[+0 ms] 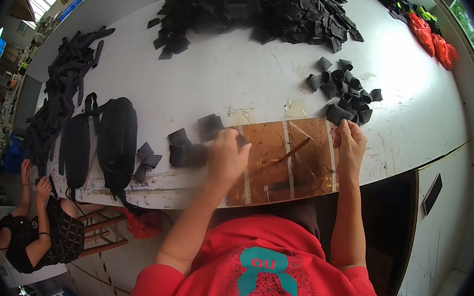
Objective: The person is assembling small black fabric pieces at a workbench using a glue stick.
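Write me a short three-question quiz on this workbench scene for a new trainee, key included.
1. Multiple choice: what colour is the board at the near edge of the table? a) green b) brown c) white
2. True or false: the red bags on the table are at its far right.
3. Fill in: of the wearer's left hand and right hand, the ____ one is nearer the small cluster of curled black pieces.

Key: 1. b; 2. True; 3. right
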{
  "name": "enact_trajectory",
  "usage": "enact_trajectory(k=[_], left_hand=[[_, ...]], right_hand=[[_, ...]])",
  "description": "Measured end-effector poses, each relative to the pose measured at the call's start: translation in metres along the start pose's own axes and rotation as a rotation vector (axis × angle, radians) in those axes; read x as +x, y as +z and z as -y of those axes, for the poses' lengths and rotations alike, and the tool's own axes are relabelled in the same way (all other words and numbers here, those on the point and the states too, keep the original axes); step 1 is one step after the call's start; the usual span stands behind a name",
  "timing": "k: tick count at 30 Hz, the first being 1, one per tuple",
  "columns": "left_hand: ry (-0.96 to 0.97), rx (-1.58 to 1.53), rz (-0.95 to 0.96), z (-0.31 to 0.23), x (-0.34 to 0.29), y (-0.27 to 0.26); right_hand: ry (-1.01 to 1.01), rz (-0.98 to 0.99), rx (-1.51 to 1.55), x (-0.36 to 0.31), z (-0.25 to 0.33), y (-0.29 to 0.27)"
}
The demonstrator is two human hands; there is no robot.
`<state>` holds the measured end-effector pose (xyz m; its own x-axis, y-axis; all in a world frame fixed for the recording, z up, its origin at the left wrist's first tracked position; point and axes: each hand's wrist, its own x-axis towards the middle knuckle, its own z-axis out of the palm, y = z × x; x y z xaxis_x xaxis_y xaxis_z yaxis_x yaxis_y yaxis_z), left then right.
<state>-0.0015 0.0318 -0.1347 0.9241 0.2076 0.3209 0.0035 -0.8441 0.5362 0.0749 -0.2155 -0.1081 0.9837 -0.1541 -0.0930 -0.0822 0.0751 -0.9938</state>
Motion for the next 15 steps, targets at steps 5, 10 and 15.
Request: enact_trajectory(k=[5, 10, 15], left_hand=[[0.023, 0.213, 0.124, -0.002, 0.003, 0.009], [-0.162, -0.186, 0.035, 0.006, 0.003, -0.01], [-0.519, -0.936, 0.095, -0.025, -0.02, -0.043]], right_hand=[[-0.046, -0.123, -0.304, -0.032, -0.036, -0.015], [-0.133, 0.104, -0.383, -0.079, -0.019, 0.011], [-0.415, 0.431, -0.419, -0.108, 0.018, 0.049]])
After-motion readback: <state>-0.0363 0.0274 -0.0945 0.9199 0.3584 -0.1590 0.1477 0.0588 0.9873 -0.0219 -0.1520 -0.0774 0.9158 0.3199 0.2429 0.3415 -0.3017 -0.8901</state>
